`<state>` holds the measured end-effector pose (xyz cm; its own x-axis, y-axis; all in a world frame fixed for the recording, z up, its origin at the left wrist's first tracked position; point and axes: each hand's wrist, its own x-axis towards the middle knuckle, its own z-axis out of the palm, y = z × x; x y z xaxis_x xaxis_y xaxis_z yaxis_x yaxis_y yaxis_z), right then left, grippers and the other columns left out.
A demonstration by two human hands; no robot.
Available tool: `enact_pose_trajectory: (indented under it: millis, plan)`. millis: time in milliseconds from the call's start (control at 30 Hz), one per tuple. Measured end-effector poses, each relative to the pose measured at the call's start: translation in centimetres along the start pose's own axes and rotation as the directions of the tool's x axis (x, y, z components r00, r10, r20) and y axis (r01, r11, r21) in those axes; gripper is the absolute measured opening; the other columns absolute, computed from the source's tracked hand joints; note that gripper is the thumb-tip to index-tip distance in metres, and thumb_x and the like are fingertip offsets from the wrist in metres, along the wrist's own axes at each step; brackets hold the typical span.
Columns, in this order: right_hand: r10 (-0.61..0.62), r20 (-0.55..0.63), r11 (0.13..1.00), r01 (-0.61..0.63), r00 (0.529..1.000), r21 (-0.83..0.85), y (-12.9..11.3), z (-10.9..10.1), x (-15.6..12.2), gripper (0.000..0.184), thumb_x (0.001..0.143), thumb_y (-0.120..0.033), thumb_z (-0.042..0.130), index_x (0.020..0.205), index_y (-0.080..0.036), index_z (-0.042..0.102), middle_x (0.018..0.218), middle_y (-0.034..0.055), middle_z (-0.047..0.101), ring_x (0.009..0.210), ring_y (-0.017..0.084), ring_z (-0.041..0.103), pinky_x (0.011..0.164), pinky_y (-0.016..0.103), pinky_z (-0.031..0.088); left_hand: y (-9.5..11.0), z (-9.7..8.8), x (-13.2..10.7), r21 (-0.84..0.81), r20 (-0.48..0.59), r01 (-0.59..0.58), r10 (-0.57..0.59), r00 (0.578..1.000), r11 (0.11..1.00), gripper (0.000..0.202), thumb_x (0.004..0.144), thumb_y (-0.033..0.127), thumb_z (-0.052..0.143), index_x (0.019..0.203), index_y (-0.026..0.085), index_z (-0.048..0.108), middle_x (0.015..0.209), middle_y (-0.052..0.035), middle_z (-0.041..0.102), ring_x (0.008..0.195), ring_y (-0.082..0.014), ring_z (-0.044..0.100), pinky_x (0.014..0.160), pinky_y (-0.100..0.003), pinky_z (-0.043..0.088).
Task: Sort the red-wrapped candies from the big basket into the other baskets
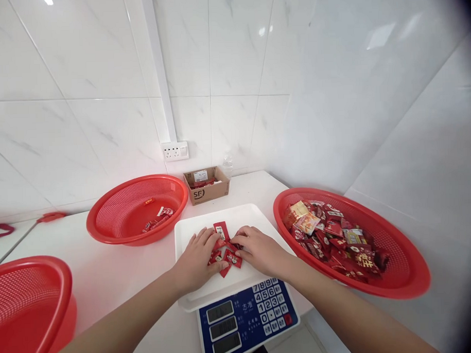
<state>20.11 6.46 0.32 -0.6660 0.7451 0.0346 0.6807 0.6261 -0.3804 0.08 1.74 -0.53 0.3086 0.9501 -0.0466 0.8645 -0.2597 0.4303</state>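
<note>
Both my hands rest on the white tray of a digital scale with a blue keypad. My left hand and my right hand lie on either side of a small heap of red candy packets, fingers curled over the packets and touching them. One packet stands up at the back of the heap. Whether either hand actually grips a packet is hidden by the fingers.
A red mesh basket full of red wrapped sweets sits at the right. Another red basket with a few packets stands at the back left, a third at the near left. A small cardboard box sits by the tiled wall.
</note>
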Motion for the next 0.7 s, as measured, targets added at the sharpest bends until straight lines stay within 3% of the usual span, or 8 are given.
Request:
enact_pose_trajectory:
  millis: [167,467,633,700]
  plan:
    - [0.001,0.029,1.000,-0.001,1.000,-0.003,-0.3,-0.3,-0.4,0.028,0.085,-0.020,0.051,0.110,-0.022,0.065,0.107,0.0085,0.057,0.104,0.022,0.050,0.090,0.035,0.042,0.4,0.3,-0.8,-0.036,-0.097,-0.015,0.011,0.995,0.999,0.047,0.084,0.039,0.053,0.126,0.021,0.044,0.137,-0.0118,0.041,0.126,-0.0274,0.041,0.103,-0.046,0.036]
    - [0.006,0.022,1.000,-0.006,1.000,0.021,-0.2,-0.2,-0.4,0.031,0.086,-0.021,0.049,0.114,-0.023,0.063,0.107,0.0087,0.057,0.104,0.023,0.050,0.089,0.035,0.042,0.6,0.2,-0.6,-0.135,-0.041,-0.101,0.097,0.994,0.986,0.047,0.083,0.036,0.056,0.127,0.024,0.044,0.137,-0.0085,0.042,0.125,-0.0251,0.042,0.101,-0.042,0.040]
    - [0.039,0.024,0.999,-0.039,0.999,0.000,0.2,0.1,-0.6,0.037,0.086,-0.023,0.049,0.121,-0.025,0.057,0.115,0.0089,0.053,0.109,0.024,0.049,0.089,0.037,0.042,0.7,0.6,-1.2,-0.092,-0.117,-0.078,0.067,0.991,0.993,0.050,0.082,0.041,0.059,0.126,0.023,0.044,0.141,-0.0112,0.038,0.132,-0.0306,0.032,0.105,-0.051,0.033]
    - [0.030,0.029,1.000,-0.030,0.999,0.004,0.2,0.1,-0.7,0.037,0.085,-0.023,0.050,0.122,-0.025,0.057,0.116,0.0090,0.053,0.109,0.024,0.048,0.090,0.038,0.042,0.7,0.8,-1.4,-0.076,-0.138,-0.077,0.066,0.988,0.994,0.045,0.082,0.040,0.058,0.122,0.023,0.047,0.138,-0.0118,0.040,0.130,-0.0313,0.034,0.104,-0.053,0.034]
